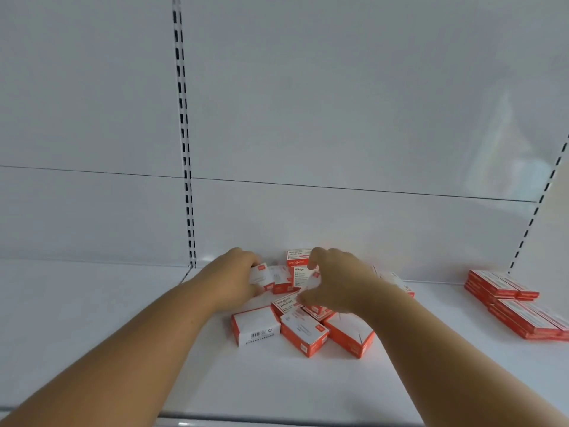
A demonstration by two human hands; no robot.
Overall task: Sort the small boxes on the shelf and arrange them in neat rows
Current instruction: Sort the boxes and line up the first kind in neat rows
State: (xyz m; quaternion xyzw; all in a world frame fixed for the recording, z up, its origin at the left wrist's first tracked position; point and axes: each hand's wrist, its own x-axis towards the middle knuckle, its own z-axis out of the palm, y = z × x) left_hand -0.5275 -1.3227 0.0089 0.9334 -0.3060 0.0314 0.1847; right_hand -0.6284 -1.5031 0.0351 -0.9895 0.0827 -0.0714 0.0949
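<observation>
Reaching into a jumbled pile (303,315) on the shelf (123,334).
Left grip (237,278) holds a box (261,276); right grip (335,282) pinches another (303,277), so neighbours beneath could topple.

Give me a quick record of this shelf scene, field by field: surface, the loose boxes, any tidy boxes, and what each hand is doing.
surface: white shelf
loose boxes: jumbled pile of small red and white boxes at centre, lying at mixed angles
tidy boxes: flat red boxes stacked at far right
left hand: grips a small box at the pile's left rear
right hand: fingers curled over the pile's rear; hold unclear
rows formed: none yet in the pile
</observation>
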